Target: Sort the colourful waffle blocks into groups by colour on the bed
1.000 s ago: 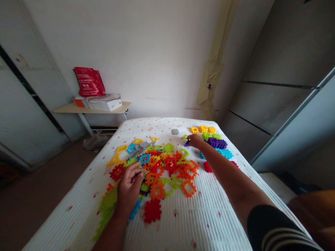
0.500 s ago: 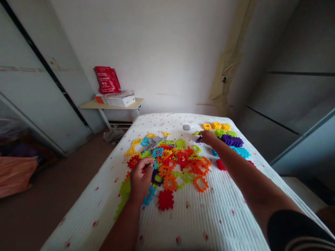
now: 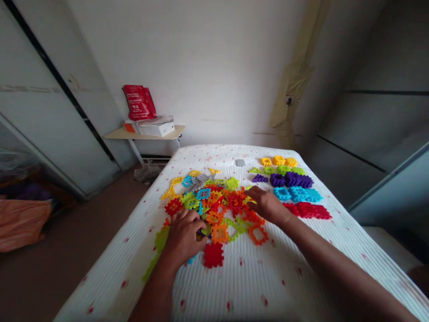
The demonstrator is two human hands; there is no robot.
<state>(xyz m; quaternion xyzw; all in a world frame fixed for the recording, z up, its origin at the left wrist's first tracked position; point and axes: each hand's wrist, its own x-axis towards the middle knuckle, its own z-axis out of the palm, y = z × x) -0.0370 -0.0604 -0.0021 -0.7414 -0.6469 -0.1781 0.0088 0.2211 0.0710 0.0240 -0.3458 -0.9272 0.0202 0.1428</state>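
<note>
A mixed heap of plastic interlocking tiles, mostly orange, red and lime, covers the left and middle of the bed. My left hand [image 3: 186,233] is over the heap's near left side, fingers apart and bent down onto the tiles, partly covering a dark purple frame tile. At the heap's right edge, my right hand [image 3: 266,205] reaches in with fingers stretched by a lime frame tile [image 3: 248,200]; its fingertips are partly hidden. A red square tile [image 3: 213,255] lies nearest me. An orange frame tile [image 3: 258,235] lies below my right hand.
Sorted rows stand at the right: yellow tiles [image 3: 278,160], lime tiles [image 3: 284,170], purple tiles [image 3: 298,180], blue tiles [image 3: 300,194] and red tiles [image 3: 310,210]. A lone grey tile [image 3: 240,163] lies farther back. Behind left, a small table [image 3: 117,133] holds boxes and a red bag [image 3: 139,102].
My right hand has come back from the purple row to the heap, and a purple triangular tile lies uncovered there. My left hand has opened from a curl and lowered onto the tiles.
</note>
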